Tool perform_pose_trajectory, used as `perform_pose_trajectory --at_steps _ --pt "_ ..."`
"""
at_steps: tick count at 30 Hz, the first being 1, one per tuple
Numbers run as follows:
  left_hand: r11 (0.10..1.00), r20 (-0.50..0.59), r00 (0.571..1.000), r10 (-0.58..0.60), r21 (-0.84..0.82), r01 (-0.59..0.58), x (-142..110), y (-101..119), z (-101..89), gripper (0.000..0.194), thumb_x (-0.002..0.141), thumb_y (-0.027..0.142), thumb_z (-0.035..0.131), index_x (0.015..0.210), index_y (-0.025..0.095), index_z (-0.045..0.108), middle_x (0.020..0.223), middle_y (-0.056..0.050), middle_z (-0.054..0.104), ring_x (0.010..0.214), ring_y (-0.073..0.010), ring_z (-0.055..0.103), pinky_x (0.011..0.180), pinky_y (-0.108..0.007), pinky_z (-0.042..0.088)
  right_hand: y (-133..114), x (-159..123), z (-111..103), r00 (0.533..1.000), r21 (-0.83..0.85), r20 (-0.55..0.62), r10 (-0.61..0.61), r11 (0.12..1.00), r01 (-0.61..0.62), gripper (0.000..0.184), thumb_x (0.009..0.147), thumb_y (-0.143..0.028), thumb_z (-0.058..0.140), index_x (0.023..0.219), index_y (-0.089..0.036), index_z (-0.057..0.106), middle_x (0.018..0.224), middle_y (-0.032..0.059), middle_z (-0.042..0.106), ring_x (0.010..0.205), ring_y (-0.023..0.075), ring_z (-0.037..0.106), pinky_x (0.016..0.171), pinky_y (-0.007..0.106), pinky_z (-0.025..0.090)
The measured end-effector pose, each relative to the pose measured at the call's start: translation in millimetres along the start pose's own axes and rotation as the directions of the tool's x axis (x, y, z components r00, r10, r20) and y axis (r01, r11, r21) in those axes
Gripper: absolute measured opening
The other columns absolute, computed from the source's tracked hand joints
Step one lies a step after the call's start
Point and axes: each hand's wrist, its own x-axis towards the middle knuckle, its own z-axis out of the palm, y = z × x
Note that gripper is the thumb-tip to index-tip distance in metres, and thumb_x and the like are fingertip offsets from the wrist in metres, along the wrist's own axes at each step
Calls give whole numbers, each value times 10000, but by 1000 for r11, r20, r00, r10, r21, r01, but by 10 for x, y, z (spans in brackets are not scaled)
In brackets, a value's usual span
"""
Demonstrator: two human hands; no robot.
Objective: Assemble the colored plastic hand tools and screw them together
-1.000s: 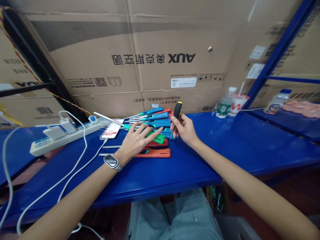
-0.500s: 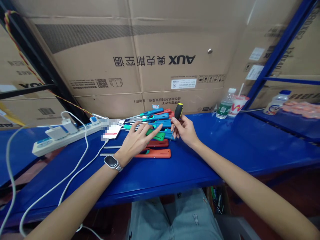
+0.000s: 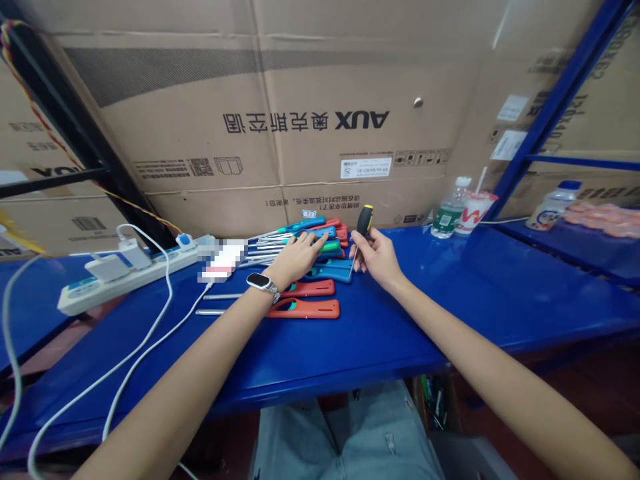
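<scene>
Long-necked gas lighters lie piled on the blue table, blue ones [image 3: 336, 271] and red ones at the back among them. My left hand [image 3: 296, 257], with a watch at the wrist, rests over the pile, fingers spread. A green lighter [image 3: 330, 247] lies under and beside its fingers; most of it is hidden. In my right hand [image 3: 380, 257] is a screwdriver [image 3: 365, 220] with a black and yellow handle, upright, its thin shaft pointing down. Closer to me, a red lighter [image 3: 320, 288] and an orange lighter [image 3: 315, 309] lie side by side, necks to the left.
Left of the pile are a phone [image 3: 226, 259] with a blurred screen, a white power strip [image 3: 150, 267] and loose white cables. At the right back stand a water bottle [image 3: 445, 217] and a cup with a straw [image 3: 470, 215]. A large cardboard box [image 3: 300, 80] walls the back.
My left hand has moved away from me and to the right, and the green lighter has shifted back onto the pile. My right hand has moved slightly right with the screwdriver.
</scene>
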Motion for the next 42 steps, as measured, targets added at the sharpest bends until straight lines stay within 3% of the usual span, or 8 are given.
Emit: perform_pose_trajectory --at_steps 6,10,14,18,22,29,35,42 --pt "974 -43 999 22 -226 -31 12 -57 182 588 1031 272 345 1601 136 300 1450 -210 485 1346 -373 451 1055 -560 422 -6 58 -79 997 -2 -64 35 999 -35 532 748 -717 720 833 -225 536 596 -23 655 366 115 554 314 225 352" --pt "938 -229 971 72 -316 -144 -61 -111 90 447 968 402 549 1351 178 600 1401 -163 534 1315 -342 482 1106 -526 404 15 91 -135 994 8 -89 59 998 -59 530 748 -709 731 834 -222 541 591 -28 649 365 109 558 310 213 348" --pt "918 -112 980 166 -346 -195 -127 -87 -33 218 913 357 665 1044 196 732 1116 -88 691 1082 -287 611 1032 -485 455 45 101 -137 994 4 -84 71 997 -71 509 776 -692 722 842 -224 534 605 -23 656 374 106 564 309 206 352" --pt "939 27 986 167 -309 -150 -92 -15 -83 227 864 240 689 1075 201 760 1088 -88 741 1040 -290 641 950 -449 492 64 96 -92 994 7 -73 81 997 -81 505 782 -688 721 834 -228 518 599 -32 649 370 102 558 305 205 354" --pt "963 83 987 134 -248 -110 -58 25 -128 306 835 202 693 1133 185 760 1039 -107 758 1030 -313 668 908 -438 512 60 88 -71 994 4 -62 89 996 -89 521 764 -699 730 834 -228 518 599 -31 650 368 106 559 304 209 354" --pt "920 19 988 154 -366 -136 -142 -104 -39 339 970 273 571 1260 189 725 1174 -118 749 1080 -281 679 992 -431 506 52 83 -76 995 16 -70 76 997 -75 537 758 -717 726 846 -225 531 601 -35 638 376 117 566 315 218 360" --pt "926 -65 983 173 -328 -185 -166 -138 135 391 1023 227 432 1292 155 707 1154 -159 664 1002 -251 660 904 -397 537 67 88 -87 996 -3 -63 65 998 -66 502 794 -692 707 866 -224 540 618 -22 644 386 113 567 315 216 354" --pt "929 -127 978 165 -314 -197 -221 -138 108 365 1004 180 452 1292 172 677 1173 -140 674 1116 -272 621 989 -442 505 81 89 -111 996 -3 -67 62 998 -62 499 786 -689 715 868 -235 527 630 -22 644 402 118 577 324 224 384"
